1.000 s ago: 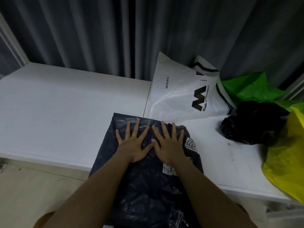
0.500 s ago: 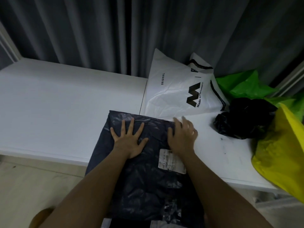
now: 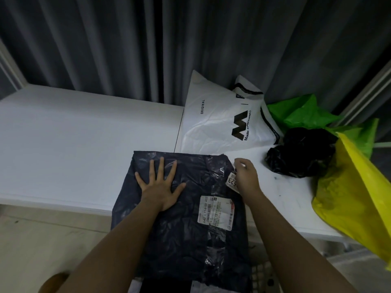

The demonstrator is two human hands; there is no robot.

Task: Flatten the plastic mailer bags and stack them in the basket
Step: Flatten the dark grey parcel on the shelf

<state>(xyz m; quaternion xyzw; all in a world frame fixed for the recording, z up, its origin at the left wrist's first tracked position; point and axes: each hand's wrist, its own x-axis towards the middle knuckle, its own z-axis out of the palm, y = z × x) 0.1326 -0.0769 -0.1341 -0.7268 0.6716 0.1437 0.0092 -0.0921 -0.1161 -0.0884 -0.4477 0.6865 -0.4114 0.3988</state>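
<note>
A dark navy crinkled plastic mailer bag (image 3: pixel 182 210) lies across the front edge of the white counter (image 3: pixel 69 149), its far half resting on the surface and its near half hanging over the edge toward what looks like a pale lattice-walled basket (image 3: pixel 264 278) glimpsed at the bottom of the view. The left hand (image 3: pixel 158 187) lies flat on the bag's upper left part, fingers (image 3: pixel 161 168) straight and spread, pressing it down. The right hand (image 3: pixel 246 176) sits at the bag's far right corner with its fingers curled, beside a small white numbered tag (image 3: pixel 232 180); whether it pinches the bag's edge or the tag cannot be told. The film looks thin, light and limp, with glossy creases and clear tape strips near a white printed shipping label (image 3: pixel 214 212), so it will likely slide easily on the smooth counter and spring back into wrinkles unless pinned. A flat palm seems the best anchor, with strokes outward to push trapped air to the edges; for lifting, the corners or side edges are the sensible places to take hold, both at once so it does not fold on itself. Further back wait a white printed plastic mailer bag (image 3: pixel 220 121), a crumpled black plastic bag (image 3: pixel 300 153), a green plastic bag (image 3: pixel 302 113) and a yellow plastic bag (image 3: pixel 355 197).
</note>
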